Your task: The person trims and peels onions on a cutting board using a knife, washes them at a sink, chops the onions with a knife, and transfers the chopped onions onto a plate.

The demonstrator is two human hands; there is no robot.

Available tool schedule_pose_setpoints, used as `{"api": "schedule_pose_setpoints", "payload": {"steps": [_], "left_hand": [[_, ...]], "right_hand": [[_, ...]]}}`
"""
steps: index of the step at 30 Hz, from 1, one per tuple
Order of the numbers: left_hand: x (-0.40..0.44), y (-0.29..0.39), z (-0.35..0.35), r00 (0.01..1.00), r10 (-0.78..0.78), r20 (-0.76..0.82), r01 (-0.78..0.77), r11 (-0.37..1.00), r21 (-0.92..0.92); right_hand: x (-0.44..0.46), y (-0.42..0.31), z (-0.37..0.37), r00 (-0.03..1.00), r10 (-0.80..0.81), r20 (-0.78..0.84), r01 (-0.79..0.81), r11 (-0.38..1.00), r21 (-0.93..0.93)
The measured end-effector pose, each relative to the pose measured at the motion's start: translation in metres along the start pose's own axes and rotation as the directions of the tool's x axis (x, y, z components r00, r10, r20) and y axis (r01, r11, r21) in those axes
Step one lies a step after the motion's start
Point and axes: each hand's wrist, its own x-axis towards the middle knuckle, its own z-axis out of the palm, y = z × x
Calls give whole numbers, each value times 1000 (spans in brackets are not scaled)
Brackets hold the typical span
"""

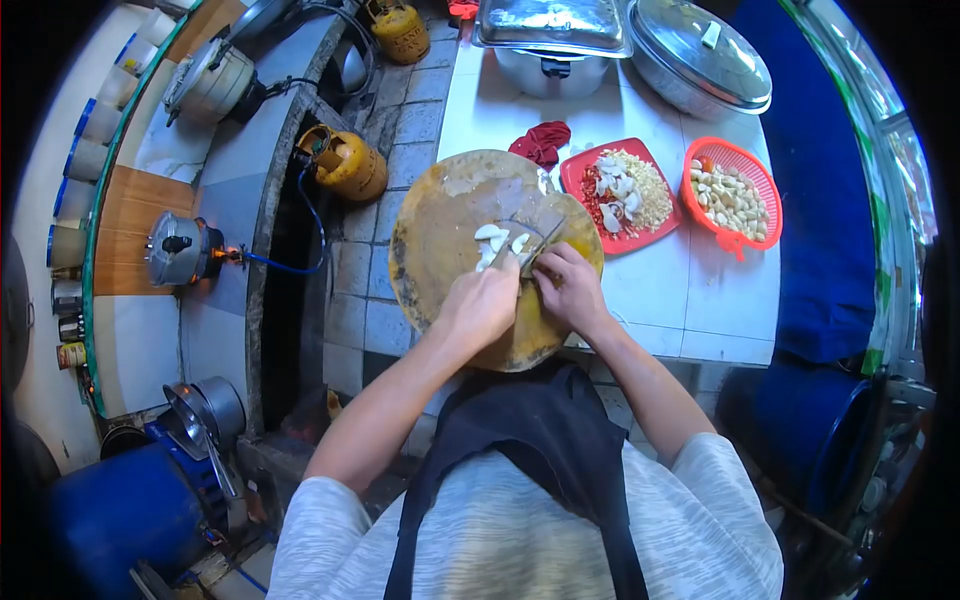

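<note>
Slices [491, 232], possibly garlic, lie on the board [435, 215], left of tray [573, 178]

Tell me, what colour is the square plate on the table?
The square plate is red; it shows best in the head view.

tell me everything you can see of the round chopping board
The round board looks like wood, tan to brown, blotchy, with dark stains along its left rim. It lies roughly flat, appearing to jut past the white table. White slices lie near its middle. The left hand and right hand are over it; contact is unclear.
</note>
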Motion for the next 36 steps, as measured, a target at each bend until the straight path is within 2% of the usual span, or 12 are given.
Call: {"api": "schedule_pose_setpoints", "payload": {"steps": [5,6,11,15,21,23,25,26,28,30,34,36], "left_hand": [[11,-4,37,998,-11,-68,8,999,-47],[14,-4,27,997,-5,-80,1,999,-40],[-1,6,-5,999,25,43,-25,1000,2],[18,2,29,999,-36,-37,34,997,-73],[2,-11,22,995,-90,-44,87,994,-65],[1,-9,27,993,-106,-51,102,992,-71],[0,-11,30,991,-117,-63,113,991,-72],[-4,-9,24,990,-122,-64,117,990,-78],[-16,-5,4,993,-121,-7,120,988,-96],[-23,0,-10,992,-105,63,111,988,-108],[-8,-5,37,995,-93,-24,88,982,-170],[-8,-6,37,994,-90,-61,77,979,-191]], "right_hand": [[-4,0,3,999,-9,-52,10,1000,15],[2,2,3,998,-20,-62,20,1000,11],[-9,2,2,999,25,-45,-25,1000,-1],[-4,3,1,995,-82,-52,80,996,-40],[8,-3,-10,979,-153,132,182,952,-248],[6,-13,-14,967,113,226,-62,973,-221],[8,-20,-15,878,361,313,-303,927,-221],[8,-19,-16,877,360,319,-299,927,-225],[16,-4,-21,933,53,356,14,983,-182],[15,10,-26,897,-244,370,310,942,-131],[8,19,-21,898,-257,357,312,944,-106],[8,19,-20,898,-265,353,318,943,-102]]}}
